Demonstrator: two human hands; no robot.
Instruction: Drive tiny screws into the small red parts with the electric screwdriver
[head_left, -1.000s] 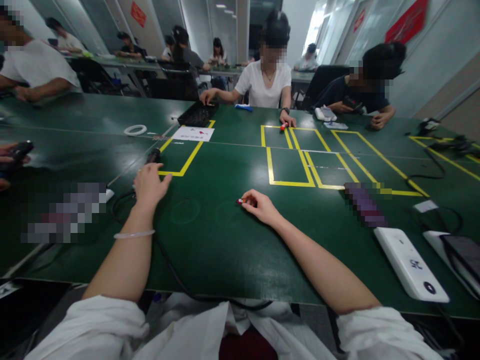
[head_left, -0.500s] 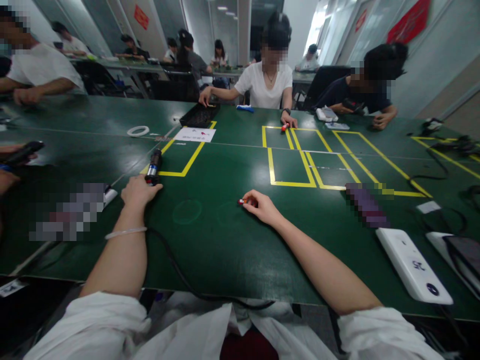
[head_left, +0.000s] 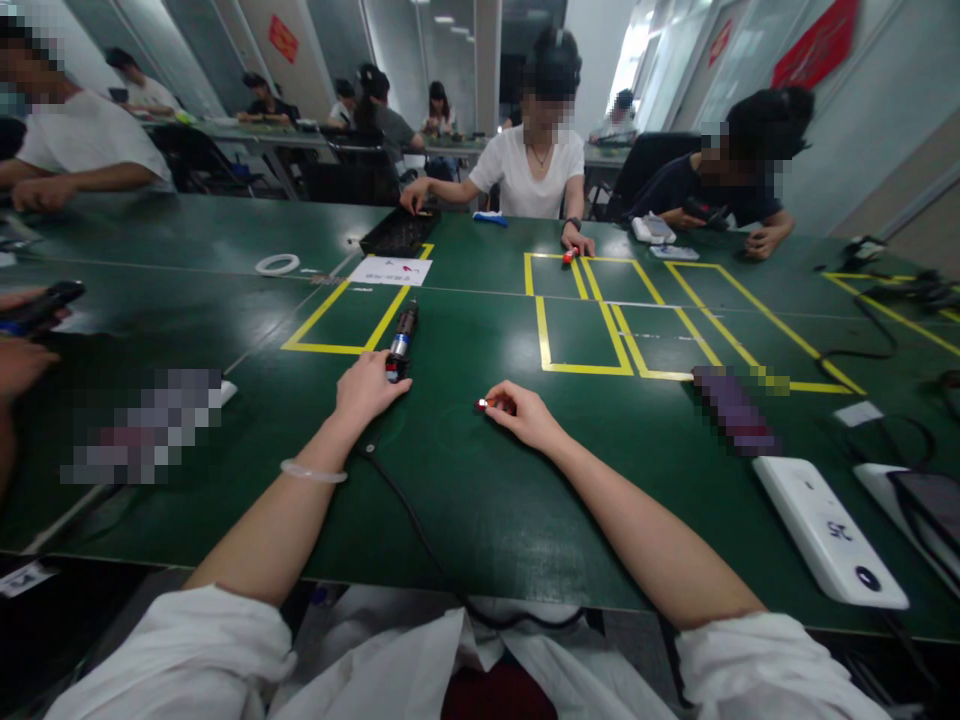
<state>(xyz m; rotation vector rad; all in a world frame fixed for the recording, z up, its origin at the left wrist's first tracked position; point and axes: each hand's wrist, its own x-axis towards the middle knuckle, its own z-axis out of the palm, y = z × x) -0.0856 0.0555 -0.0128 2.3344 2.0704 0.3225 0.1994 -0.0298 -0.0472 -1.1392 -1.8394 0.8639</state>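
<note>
My left hand (head_left: 365,388) is wrapped round the rear end of an electric screwdriver (head_left: 403,332), a black cylinder with silver and blue bands and a narrow tip. The tool points away from me, just right of a yellow tape frame (head_left: 337,349). A black cord (head_left: 409,520) runs from below this hand toward my lap. My right hand (head_left: 523,410) rests on the table with its fingers pinched on a small red and white piece (head_left: 481,405). An orange bit shows between the fingers; the rest is hidden.
Across the green table (head_left: 450,500), a person touches a black tray (head_left: 397,232) and a small red object (head_left: 571,256). White paper (head_left: 391,270) and a tape ring (head_left: 277,264) lie left. To my right are a blurred phone (head_left: 735,410) and a white power bank (head_left: 829,530).
My left hand has moved right with the electric screwdriver, from the left side of the tape frame to beyond its right side. The cord has shifted along. My right hand stays in place.
</note>
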